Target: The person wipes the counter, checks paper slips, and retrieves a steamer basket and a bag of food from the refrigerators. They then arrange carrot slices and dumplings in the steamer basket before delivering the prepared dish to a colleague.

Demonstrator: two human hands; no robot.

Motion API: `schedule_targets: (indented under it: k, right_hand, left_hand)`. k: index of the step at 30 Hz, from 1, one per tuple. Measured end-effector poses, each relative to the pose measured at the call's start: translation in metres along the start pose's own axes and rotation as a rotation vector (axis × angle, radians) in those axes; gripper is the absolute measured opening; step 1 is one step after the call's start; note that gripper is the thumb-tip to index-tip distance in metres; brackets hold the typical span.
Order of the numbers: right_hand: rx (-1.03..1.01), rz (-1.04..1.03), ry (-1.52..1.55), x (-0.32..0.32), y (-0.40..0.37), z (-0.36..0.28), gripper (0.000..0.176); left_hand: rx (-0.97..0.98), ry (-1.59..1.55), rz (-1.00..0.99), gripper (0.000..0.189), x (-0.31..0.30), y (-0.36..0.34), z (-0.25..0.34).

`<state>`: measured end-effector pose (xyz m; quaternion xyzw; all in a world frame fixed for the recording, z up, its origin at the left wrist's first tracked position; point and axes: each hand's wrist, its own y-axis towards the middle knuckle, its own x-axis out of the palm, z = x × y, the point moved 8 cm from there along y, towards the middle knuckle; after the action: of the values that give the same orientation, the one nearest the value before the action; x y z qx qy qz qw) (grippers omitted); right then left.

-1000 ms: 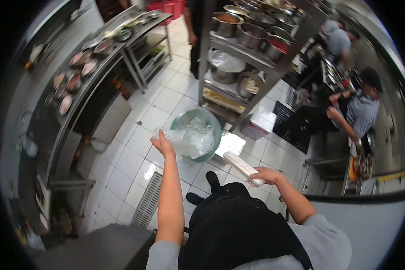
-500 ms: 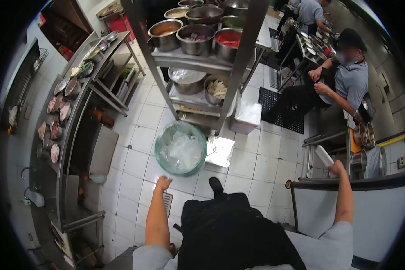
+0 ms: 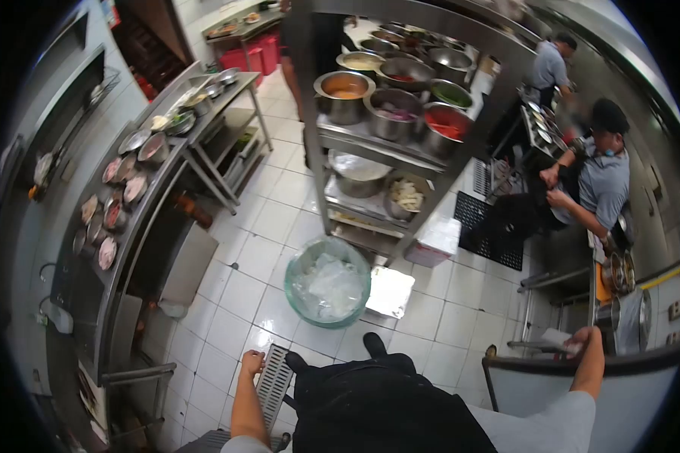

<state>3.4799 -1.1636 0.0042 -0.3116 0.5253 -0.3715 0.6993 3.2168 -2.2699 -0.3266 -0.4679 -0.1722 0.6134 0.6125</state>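
Kitchen counter [image 3: 538,362]: flat white packet [image 3: 554,337], right hand [image 3: 588,340]

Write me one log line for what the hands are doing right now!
left hand: open, empty, beside grate | right hand: holds white box over counter | bin: plastic inside

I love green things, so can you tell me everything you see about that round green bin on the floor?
The bin is round, with see-through green walls that look like plastic. It stands upright and open on the white floor tiles, at the foot of the metal rack. Crumpled clear plastic fills most of it. A shiny flat sheet lies right beside it. The left hand hangs apart from it.
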Motion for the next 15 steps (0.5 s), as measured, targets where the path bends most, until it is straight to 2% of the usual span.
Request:
schedule_targets:
  k: [1, 4, 5, 6, 7, 8, 10, 12, 13, 15]
  right_hand:
    - [-0.05, -0.082, -0.031, 0.027, -0.01, -0.009, 0.046]
    - [0.008, -0.096, 0.071, 0.101, -0.041, -0.007, 0.044]
    - [0.038, -0.086, 0.11, 0.129, -0.058, -0.007, 0.043]
    - [0.063, -0.076, 0.157, 0.158, -0.078, -0.01, 0.043]
    - [0.092, -0.066, 0.195, 0.186, -0.098, -0.014, 0.042]
    - [0.106, -0.06, 0.222, 0.212, -0.115, -0.02, 0.042]
    - [0.094, -0.057, 0.243, 0.259, -0.14, -0.034, 0.041]
    - [-0.191, -0.288, 0.264, 0.318, -0.15, -0.075, 0.039]
    - [-0.19, -0.298, 0.275, 0.341, -0.15, -0.087, 0.039]
    - [-0.399, -0.605, 0.205, 0.398, -0.165, -0.134, 0.038]
  left_hand:
    - [0.014, -0.166, 0.046, 0.029, -0.012, 0.002, -0.006]
    - [0.114, -0.108, 0.08, 0.027, -0.021, 0.019, -0.046]
    - [0.161, -0.085, 0.012, 0.023, -0.019, 0.023, -0.06]
    - [0.063, -0.097, -0.04, 0.02, -0.015, 0.032, -0.08]
    - [0.031, -0.304, -0.296, 0.02, -0.009, 0.02, -0.079]
    - [-0.133, -0.267, -0.137, 0.02, -0.018, 0.011, -0.092]
    - [-0.165, -0.288, -0.138, 0.022, -0.037, 0.007, -0.091]
    - [-0.158, -0.272, -0.137, 0.024, -0.064, 0.016, -0.083]
    - [-0.117, -0.287, -0.132, 0.026, -0.078, 0.028, -0.071]
    - [-0.024, -0.256, -0.141, 0.03, -0.105, 0.056, -0.033]
